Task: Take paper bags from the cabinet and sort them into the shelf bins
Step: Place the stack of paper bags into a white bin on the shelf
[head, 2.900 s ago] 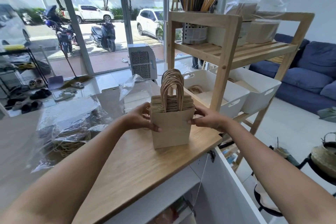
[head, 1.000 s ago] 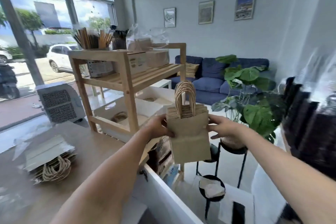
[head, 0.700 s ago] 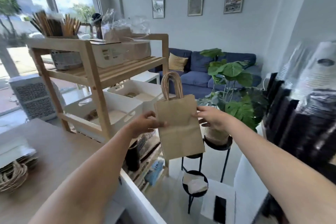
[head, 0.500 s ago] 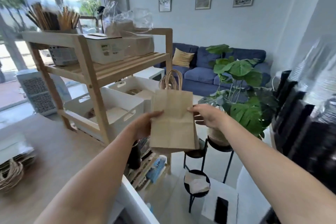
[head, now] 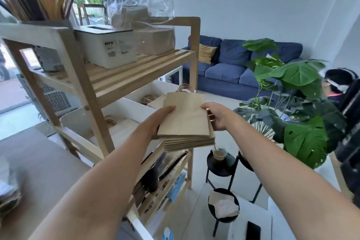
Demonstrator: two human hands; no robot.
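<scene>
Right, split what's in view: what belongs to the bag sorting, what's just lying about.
Job:
stack of paper bags
left hand
right hand
near white bin
far white bin
wooden shelf

Lying about:
white box
straws
plant
sofa

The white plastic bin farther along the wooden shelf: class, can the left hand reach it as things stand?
Probably not freely: the left hand is gripping the stack of brown paper bags, though nothing blocks the white plastic bin.

Stack of flat brown paper bags (head: 185,121) lies level, handles pointing toward white shelf bins (head: 78,121).
</scene>
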